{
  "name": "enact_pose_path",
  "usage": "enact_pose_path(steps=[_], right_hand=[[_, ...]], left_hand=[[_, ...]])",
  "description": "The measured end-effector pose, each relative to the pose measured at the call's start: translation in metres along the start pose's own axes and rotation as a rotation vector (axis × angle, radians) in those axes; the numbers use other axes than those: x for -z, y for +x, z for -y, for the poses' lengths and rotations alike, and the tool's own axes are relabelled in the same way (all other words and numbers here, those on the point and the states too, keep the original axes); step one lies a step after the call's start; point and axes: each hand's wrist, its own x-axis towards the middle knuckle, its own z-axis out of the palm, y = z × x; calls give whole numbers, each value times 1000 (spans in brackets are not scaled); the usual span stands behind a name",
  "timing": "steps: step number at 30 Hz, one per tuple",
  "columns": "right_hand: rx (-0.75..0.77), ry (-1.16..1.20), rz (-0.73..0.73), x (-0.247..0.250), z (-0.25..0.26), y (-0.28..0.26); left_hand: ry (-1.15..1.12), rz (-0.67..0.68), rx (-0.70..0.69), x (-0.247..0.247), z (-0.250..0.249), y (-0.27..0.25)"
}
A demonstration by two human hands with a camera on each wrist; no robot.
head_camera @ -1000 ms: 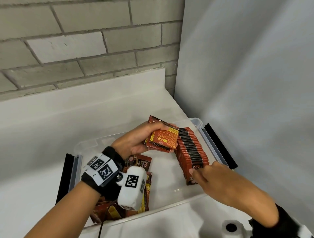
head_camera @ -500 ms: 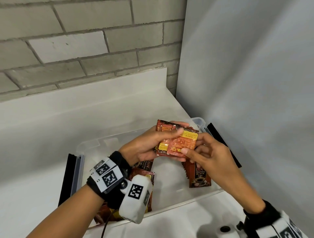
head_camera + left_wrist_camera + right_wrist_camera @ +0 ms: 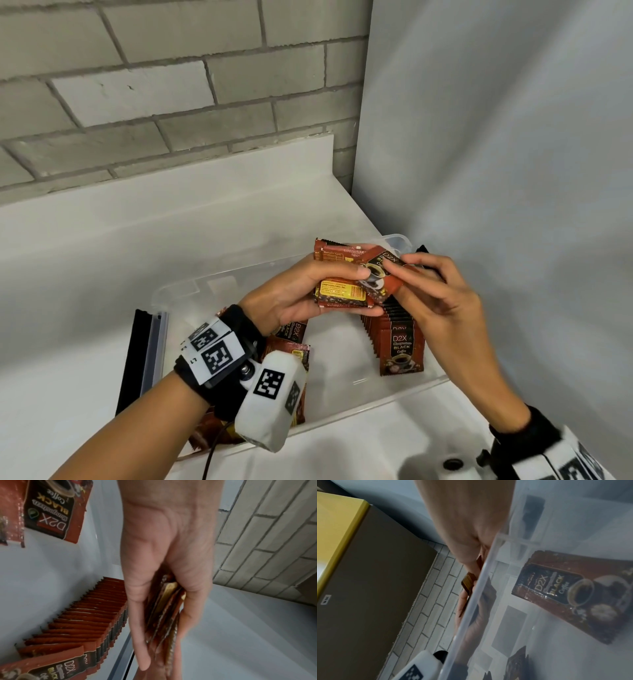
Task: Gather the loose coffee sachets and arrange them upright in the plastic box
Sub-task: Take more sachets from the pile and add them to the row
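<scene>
A small stack of coffee sachets (image 3: 342,291) is held above the far right part of the clear plastic box (image 3: 404,390), gripped in the left hand (image 3: 291,294) with the thumb pressed across the printed top sachet and the fingers curled underneath; the left wrist view shows the stack's edges (image 3: 164,615) clamped between thumb and fingers. The right hand (image 3: 442,301) pinches one single sachet (image 3: 380,274) at the right end of that stack, tilted with its coffee-cup face showing, thumb and forefinger closed on it and the other fingers loosely bent. Below them, along the box's right side, a long row of upright sachets (image 3: 397,339) stands packed face to face, the nearest one showing its front at the near edge. At the box's left end loose sachets (image 3: 291,346) lie flat in a jumble, partly hidden under the left wrist. A black clip (image 3: 137,359) sits on the box's left end. The box stands on a white counter (image 3: 102,257), near its right rear corner, against a grey brick wall (image 3: 171,85) and a pale side panel (image 3: 496,137).
</scene>
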Motion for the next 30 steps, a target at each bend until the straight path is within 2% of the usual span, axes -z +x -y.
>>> enact_pose_path(steps=[4, 8, 12, 17, 19, 23, 30], right_hand=[[-13, -10, 51, 1, 2, -1], [-101, 86, -23, 1, 8, 2], [-241, 182, -76, 4, 11, 8], [-278, 144, -24, 21, 18, 13], [-289, 17, 89, 34, 20, 12], [-154, -554, 294, 47, 16, 1], [76, -945, 499, 41, 2, -6]], left_hand=[[53, -45, -30, 2, 0, 2], [125, -69, -28, 3, 2, 2], [168, -36, -27, 3, 2, 1], [98, -57, -33, 4, 2, 1], [66, -106, -42, 6, 1, 2], [-27, -141, -28, 2, 0, 2], [-50, -90, -3, 6, 2, 3]])
